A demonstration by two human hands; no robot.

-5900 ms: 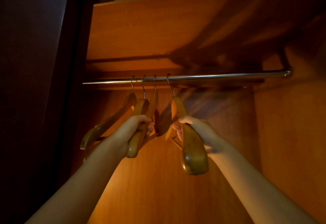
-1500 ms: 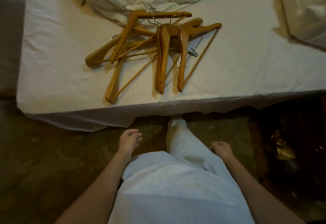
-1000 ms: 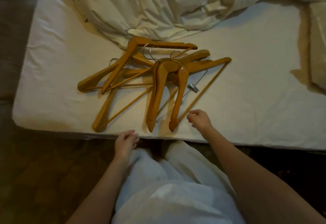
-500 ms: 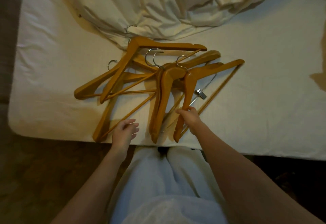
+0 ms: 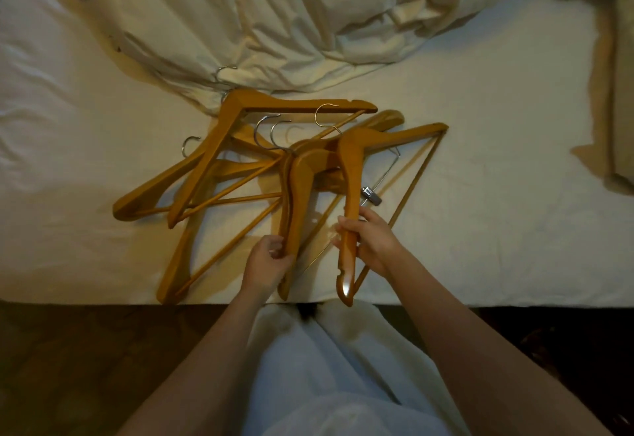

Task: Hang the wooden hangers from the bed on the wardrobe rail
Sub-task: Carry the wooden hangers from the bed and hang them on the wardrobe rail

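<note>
Several wooden hangers with metal hooks lie in a tangled pile on the bed's white sheet, near its front edge. My right hand grips the lower arm of the rightmost wooden hanger, whose near end is lifted a little off the sheet. My left hand is closed on the lower arm of the neighbouring hanger, which may be two hangers stacked together. The wardrobe rail is out of view.
A rumpled cream duvet is heaped across the back of the bed, touching the pile's far side. A small metal clip on a wire lies among the hangers. Dark floor runs along the bed's front edge.
I turned from the wardrobe to the bed. Over the last second both hands reached onto the sheet; the right closed on the rightmost hanger and raised its near end, the left closed on the one beside it.
</note>
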